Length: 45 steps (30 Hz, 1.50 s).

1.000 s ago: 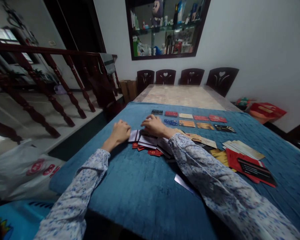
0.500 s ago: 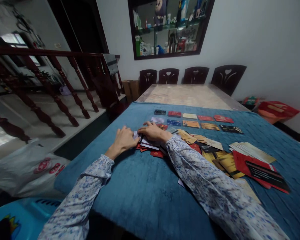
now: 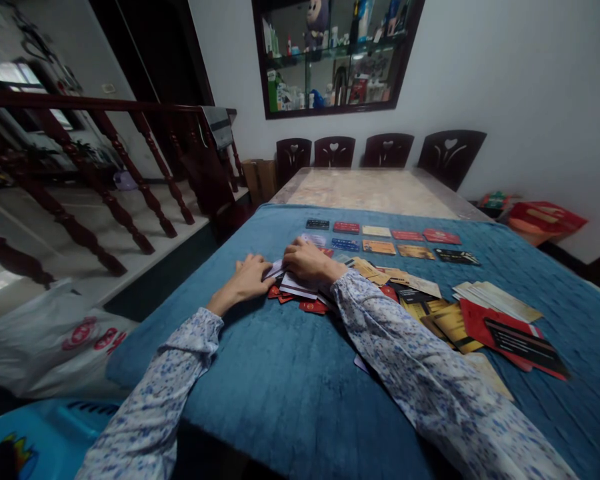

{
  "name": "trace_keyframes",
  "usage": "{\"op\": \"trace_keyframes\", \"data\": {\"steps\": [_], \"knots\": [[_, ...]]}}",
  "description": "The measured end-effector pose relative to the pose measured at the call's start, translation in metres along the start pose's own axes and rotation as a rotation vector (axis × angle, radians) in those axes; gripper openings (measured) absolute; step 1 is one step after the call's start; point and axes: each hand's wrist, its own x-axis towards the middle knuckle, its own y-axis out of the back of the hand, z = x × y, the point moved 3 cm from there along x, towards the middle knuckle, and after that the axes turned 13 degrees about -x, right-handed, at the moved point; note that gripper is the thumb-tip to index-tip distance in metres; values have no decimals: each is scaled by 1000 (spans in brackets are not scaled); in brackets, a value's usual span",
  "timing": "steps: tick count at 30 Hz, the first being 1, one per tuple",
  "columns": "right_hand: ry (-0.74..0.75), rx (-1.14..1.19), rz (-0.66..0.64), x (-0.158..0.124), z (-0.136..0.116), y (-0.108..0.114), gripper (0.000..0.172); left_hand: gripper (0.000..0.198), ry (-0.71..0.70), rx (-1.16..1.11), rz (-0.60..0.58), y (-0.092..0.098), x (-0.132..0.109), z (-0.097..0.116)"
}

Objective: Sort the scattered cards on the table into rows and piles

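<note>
My left hand (image 3: 247,279) is at the left of a pile of plastic cards, its thumb and fingers closed on the edge of a pale lavender card (image 3: 275,270). Over the pile, my right hand (image 3: 310,261) has its fingers curled down at that card's right end; its fingertips are partly hidden. Below the right hand lies a white card with a dark stripe (image 3: 299,287). Red cards (image 3: 314,306) stick out from under it. Beyond the hands, cards lie in two rows, among them a blue card (image 3: 345,245) and an orange card (image 3: 379,247).
A blue cloth (image 3: 275,373) covers the near table. Right of my right forearm spread gold cards (image 3: 455,327), pale cards (image 3: 497,300) and a large red card (image 3: 480,323). Dark chairs (image 3: 387,150) stand behind the table. A blue plastic stool (image 3: 55,427) is at lower left.
My right hand has drawn its fingers in and lifted slightly. More of the pale lavender card shows between the hands. The view has shifted a little.
</note>
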Motion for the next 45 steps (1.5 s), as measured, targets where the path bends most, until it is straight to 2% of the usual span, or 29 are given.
{"op": "trace_keyframes", "data": {"steps": [5,12,18,25,29,33,37,45], "knots": [[38,74,17,0,3,-8,38,32,-9,-52,-52,5,-1,-1],[43,96,-4,1,5,-11,34,38,6,-51,-72,13,-5,-6],[67,99,21,1,6,-12,32,33,-30,-71,-76,13,-5,-12],[123,152,31,1,6,-12,33,30,-114,-143,-24,21,-5,-19],[118,161,82,3,8,-12,31,28,-131,-197,57,25,-4,-19],[64,133,146,3,9,-6,33,26,-141,-228,139,23,-1,-19],[-26,84,145,2,8,-1,38,26,-134,-240,216,21,3,-23],[-197,55,131,-2,5,5,32,32,-141,-251,315,12,12,-29]]}}
